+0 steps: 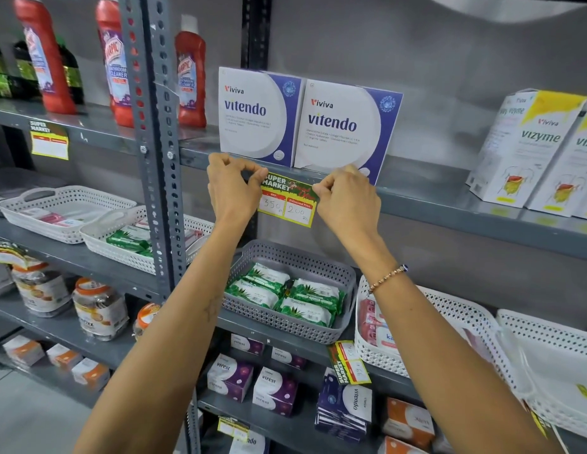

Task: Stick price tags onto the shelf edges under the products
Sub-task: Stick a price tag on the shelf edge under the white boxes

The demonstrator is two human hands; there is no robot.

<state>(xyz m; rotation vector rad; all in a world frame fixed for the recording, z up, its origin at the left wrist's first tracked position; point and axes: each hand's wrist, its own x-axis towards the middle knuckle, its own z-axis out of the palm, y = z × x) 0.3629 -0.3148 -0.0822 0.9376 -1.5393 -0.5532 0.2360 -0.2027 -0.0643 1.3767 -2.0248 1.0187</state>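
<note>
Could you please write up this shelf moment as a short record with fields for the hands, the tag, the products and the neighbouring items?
left hand: pinches the tag's upper left corner
right hand: pinches the tag's upper right corner
price tag: yellow, held against the shelf edge; handwritten 350 and 200
products above: two white and purple boxes standing side by side
below: grey basket of green packets
other tags: one on the left shelf, one tilted on the lower shelf
</note>
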